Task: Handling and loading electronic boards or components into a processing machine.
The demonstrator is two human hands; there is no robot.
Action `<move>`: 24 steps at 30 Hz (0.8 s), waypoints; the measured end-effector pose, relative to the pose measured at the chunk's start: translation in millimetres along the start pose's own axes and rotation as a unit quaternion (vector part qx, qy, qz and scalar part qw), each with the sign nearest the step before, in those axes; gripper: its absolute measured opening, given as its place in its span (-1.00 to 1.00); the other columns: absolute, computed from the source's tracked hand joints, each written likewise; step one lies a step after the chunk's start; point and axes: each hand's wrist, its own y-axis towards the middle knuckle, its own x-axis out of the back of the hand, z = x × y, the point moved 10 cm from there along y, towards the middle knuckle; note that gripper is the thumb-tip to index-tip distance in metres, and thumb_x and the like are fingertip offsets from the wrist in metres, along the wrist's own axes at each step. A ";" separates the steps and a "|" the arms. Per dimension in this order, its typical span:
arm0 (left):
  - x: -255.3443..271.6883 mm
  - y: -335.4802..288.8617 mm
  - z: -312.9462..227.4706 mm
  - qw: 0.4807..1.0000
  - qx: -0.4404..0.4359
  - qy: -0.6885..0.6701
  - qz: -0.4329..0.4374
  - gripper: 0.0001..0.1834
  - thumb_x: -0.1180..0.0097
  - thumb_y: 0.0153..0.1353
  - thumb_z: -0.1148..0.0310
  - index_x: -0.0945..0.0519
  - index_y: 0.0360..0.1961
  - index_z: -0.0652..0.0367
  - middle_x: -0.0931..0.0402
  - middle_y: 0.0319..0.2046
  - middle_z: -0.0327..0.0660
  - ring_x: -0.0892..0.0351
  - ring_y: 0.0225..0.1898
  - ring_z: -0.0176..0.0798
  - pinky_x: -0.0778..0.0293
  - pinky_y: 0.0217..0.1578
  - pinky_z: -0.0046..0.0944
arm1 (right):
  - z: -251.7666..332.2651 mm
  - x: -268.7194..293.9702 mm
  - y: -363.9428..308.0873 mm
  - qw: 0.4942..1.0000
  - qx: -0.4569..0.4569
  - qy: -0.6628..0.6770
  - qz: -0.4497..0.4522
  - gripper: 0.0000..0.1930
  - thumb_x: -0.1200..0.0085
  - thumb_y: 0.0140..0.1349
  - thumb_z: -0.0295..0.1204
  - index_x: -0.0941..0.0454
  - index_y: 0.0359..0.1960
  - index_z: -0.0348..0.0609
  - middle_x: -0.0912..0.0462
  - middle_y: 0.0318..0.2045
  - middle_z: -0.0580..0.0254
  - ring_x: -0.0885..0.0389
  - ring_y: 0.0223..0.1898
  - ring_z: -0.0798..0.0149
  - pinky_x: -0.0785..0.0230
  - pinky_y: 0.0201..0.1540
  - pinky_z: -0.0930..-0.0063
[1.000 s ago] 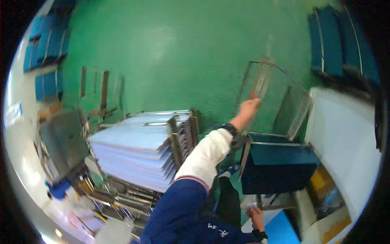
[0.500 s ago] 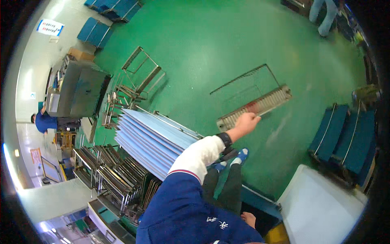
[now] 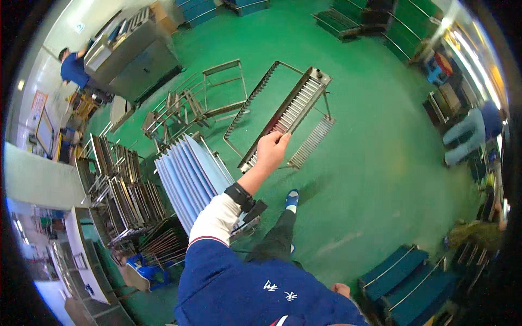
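My left hand (image 3: 270, 151) reaches forward with its fingers wrapped round the near edge of a slotted metal rack (image 3: 298, 101). The rack is a long frame with toothed side rails and a wide ribbed bar, and it stands tilted above the green floor. To the left of my forearm, a row of light blue panels (image 3: 190, 168) stands upright, closely spaced in a metal frame. My right hand (image 3: 341, 289) hangs low by my side. Only a small part of it shows past my jacket, and its fingers are mostly hidden.
Empty metal racks (image 3: 179, 106) stand beyond the panels. More racks (image 3: 122, 185) are stacked at the left. A grey metal machine (image 3: 141, 68) stands at the back left, with a person (image 3: 75, 68) beside it. Dark blue-green carts (image 3: 408, 280) lie at the lower right.
The view has turned to the right. The rack in my left hand has swung to a steeper angle, and one foot has stepped forward. The white surface at lower right has left view.
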 end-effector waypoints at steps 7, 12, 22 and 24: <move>42.4 61.3 38.8 0.981 0.132 -0.130 -0.050 -0.62 -0.13 0.23 0.23 -0.48 -0.65 0.27 -0.30 -0.72 -0.37 -0.21 -0.61 -0.48 -0.14 -0.58 -0.33 | 171.5 85.4 202.1 0.982 -0.118 0.144 -0.020 -0.81 -0.10 0.14 -0.36 -0.59 -0.37 -0.25 -0.61 -0.58 0.20 -0.59 -0.52 0.34 -0.39 -0.53 0.50; 50.0 103.4 58.5 0.955 0.195 -0.209 -0.083 -0.66 -0.11 0.26 0.27 -0.49 -0.61 0.24 -0.30 -0.67 -0.43 -0.20 -0.58 -0.52 -0.13 -0.55 -0.40 | 344.8 106.1 300.6 0.991 -0.033 0.129 0.024 -0.78 -0.09 0.21 -0.36 -0.57 -0.25 -0.28 -0.62 -0.47 0.19 -0.57 -0.51 0.38 -0.40 -0.51 0.52; 64.9 219.6 36.5 0.953 0.221 -0.178 -0.105 -0.67 -0.09 0.28 0.28 -0.48 -0.61 0.20 -0.27 -0.65 -0.48 -0.14 -0.58 -0.57 -0.06 -0.55 -0.46 | 478.4 122.0 481.8 0.986 -0.050 0.075 0.139 -0.82 -0.11 0.20 -0.41 -0.59 -0.31 -0.32 -0.58 -0.51 0.25 -0.45 -0.60 0.42 -0.31 -0.56 0.53; 68.7 244.7 19.1 0.958 0.220 -0.139 -0.120 -0.66 -0.11 0.26 0.29 -0.48 -0.62 0.23 -0.28 -0.66 -0.47 -0.17 -0.58 -0.56 -0.09 -0.56 -0.44 | 514.8 137.3 526.3 0.991 0.007 -0.027 0.129 -0.82 -0.12 0.16 -0.40 -0.61 -0.36 -0.29 -0.59 -0.53 0.27 -0.47 -0.58 0.42 -0.33 -0.54 0.50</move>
